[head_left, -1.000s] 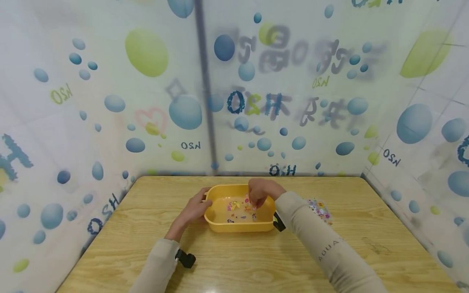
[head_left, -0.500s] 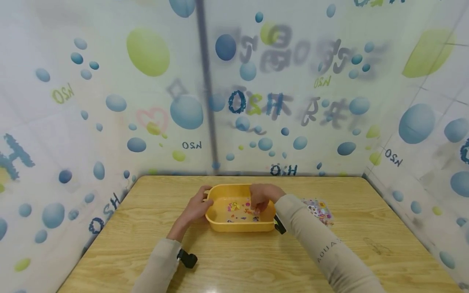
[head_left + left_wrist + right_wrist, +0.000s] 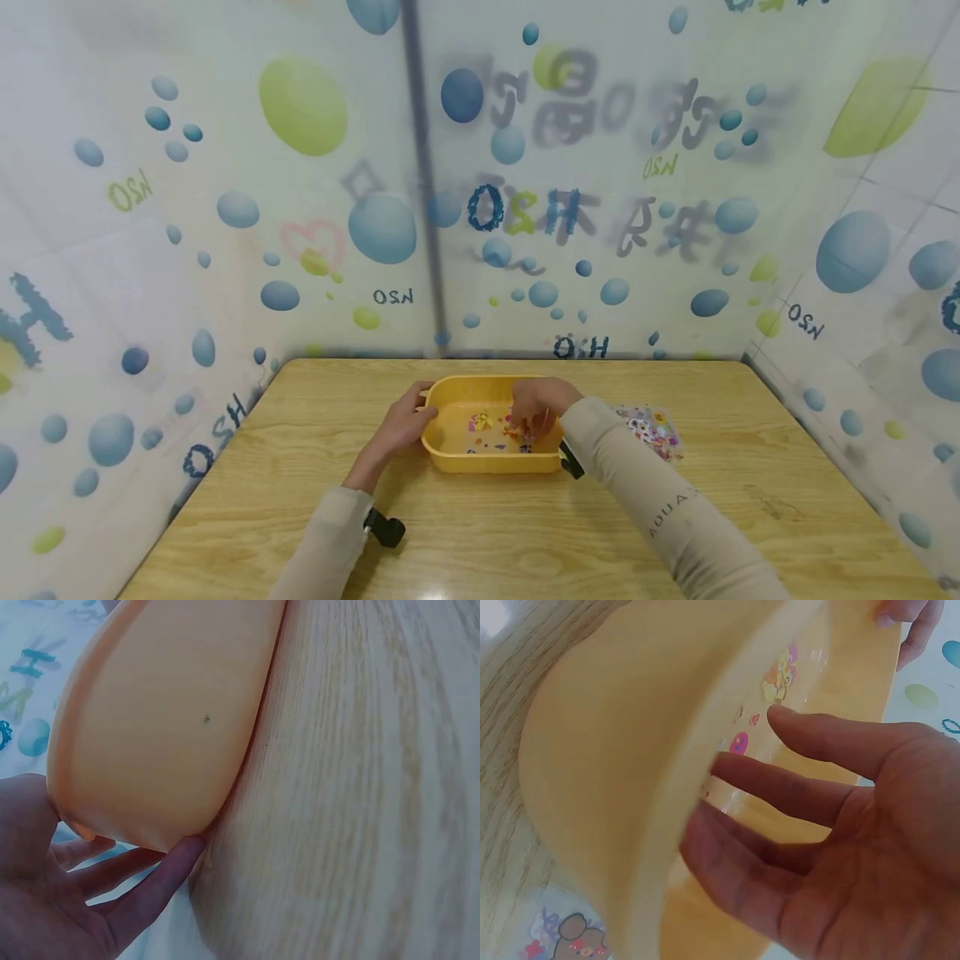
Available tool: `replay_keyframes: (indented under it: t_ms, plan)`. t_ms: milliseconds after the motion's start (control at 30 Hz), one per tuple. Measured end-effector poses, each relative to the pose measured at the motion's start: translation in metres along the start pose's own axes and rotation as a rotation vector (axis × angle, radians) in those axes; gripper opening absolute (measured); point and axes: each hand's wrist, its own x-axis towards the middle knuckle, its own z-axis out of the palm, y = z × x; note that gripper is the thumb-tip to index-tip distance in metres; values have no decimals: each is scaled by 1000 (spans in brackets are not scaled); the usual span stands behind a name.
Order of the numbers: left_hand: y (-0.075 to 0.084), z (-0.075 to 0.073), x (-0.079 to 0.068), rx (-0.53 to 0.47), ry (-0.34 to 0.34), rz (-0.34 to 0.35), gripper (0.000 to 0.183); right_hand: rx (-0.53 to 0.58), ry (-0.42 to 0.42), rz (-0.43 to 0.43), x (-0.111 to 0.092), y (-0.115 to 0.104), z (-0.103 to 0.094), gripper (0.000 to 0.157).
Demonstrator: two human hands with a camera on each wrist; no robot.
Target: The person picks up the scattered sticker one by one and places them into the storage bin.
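Note:
A yellow plastic basin (image 3: 491, 464) stands on the wooden table, with small colourful stickers (image 3: 480, 422) scattered over its floor. My left hand (image 3: 401, 425) grips the basin's left end, thumb at the rim; in the left wrist view its fingers (image 3: 154, 892) reach along the outside wall. Inside the right half, my right hand (image 3: 542, 402) reaches down to the stickers. Its fingers are loosely bent and apart in the right wrist view, and nothing shows between thumb and fingers. A round pink sticker (image 3: 739, 742) lies near them; the basin's rim hides some fingertips.
Right of the basin, partly behind my right forearm, lies a clear sheet of cartoon stickers (image 3: 652, 429). A printed curtain wall (image 3: 360, 333) rises at the table's far edge. Bare wood (image 3: 465, 533) shows in front of the basin.
Inside the basin, my right fingers have shifted slightly rightward and spread over the stickers there. My left hand keeps its grip on the basin.

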Motion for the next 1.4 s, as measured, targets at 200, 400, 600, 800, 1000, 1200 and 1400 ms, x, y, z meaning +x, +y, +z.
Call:
replay_keyframes:
  t_ms: [200, 400, 600, 800, 1000, 1200, 1400]
  plan:
    - [0, 1, 1, -19, -10, -9, 49, -48, 56, 28, 1, 0, 0, 17]
    - [-1, 1, 1, -2, -5, -3, 48, -70, 131, -44, -6, 2, -4, 19]
    - [1, 0, 0, 15, 2, -4, 48, -125, 189, -206, -14, 11, -14, 22]
    - [1, 2, -1, 6, -1, -2, 48, -145, 252, -325, -27, 32, -31, 26]
    - [1, 2, 0, -10, -6, -16, 50, -61, 384, -383, -46, 61, -38, 23]
    - [3, -1, 0, -6, 5, -6, 49, 4, 485, -391, -53, 91, -38, 23]
    - [6, -1, -1, -14, -4, -7, 50, 17, 562, -391, -60, 116, -33, 22]
